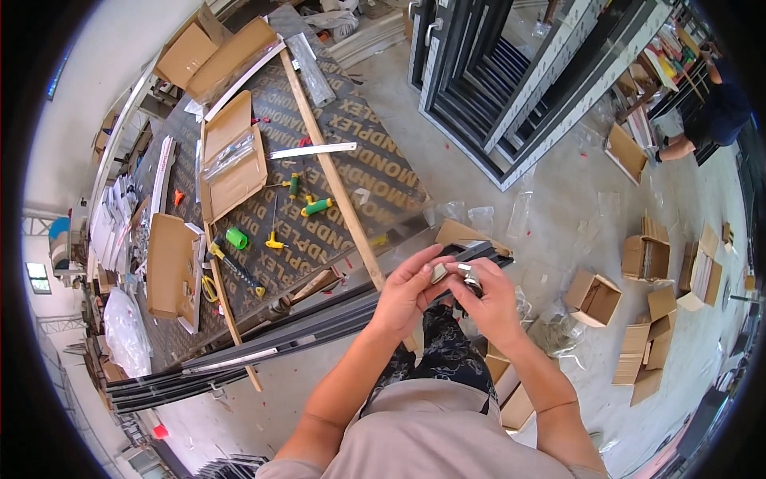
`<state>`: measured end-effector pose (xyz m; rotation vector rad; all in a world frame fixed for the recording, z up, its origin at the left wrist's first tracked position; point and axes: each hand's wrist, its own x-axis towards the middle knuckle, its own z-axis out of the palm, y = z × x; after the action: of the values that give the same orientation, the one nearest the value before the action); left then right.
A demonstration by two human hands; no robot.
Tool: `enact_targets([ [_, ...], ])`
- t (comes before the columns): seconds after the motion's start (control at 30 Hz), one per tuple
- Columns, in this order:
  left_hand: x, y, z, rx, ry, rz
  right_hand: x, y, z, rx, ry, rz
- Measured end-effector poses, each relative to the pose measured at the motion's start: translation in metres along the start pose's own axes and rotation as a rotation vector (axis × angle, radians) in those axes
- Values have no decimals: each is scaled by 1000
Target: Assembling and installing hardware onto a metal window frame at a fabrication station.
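My two hands are close together in front of my body, above the end of a stack of dark frame profiles (319,329). Between thumb and fingers, my left hand (405,294) pinches a small pale metal piece (438,273). A shiny silver metal fitting (469,278) is held in the closed fingers of my right hand (491,299). Both pieces are small and partly covered by fingers, so their exact kind does not show.
A dark printed board table (375,184) on the left carries opened cardboard boxes (171,267), green-handled tools (317,207), a yellow-handled hex key (275,241) and wooden strips (327,164). Large dark window frames (499,152) stand ahead. Cardboard boxes (594,297) and a person (710,104) are right.
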<state>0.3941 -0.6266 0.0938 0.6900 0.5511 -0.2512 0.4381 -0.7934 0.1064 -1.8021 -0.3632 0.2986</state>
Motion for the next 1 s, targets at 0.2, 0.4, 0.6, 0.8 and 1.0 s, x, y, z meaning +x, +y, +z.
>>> enact_targets([
  [0.2,-2,-25,33,186,45,-29,-12,22,-11,-353,49,-77],
  [0.4,3,-42,37,106,18,-138,-26,34,-20,-565,79,-190],
  [0.6,15,-55,13,493,-92,81,-18,42,-57,-455,234,342],
  [0.8,19,-35,-12,1344,204,803,18,48,-84,-591,148,278],
  [1.0,54,-71,15,1431,-68,963,28,55,-83,-582,80,295],
])
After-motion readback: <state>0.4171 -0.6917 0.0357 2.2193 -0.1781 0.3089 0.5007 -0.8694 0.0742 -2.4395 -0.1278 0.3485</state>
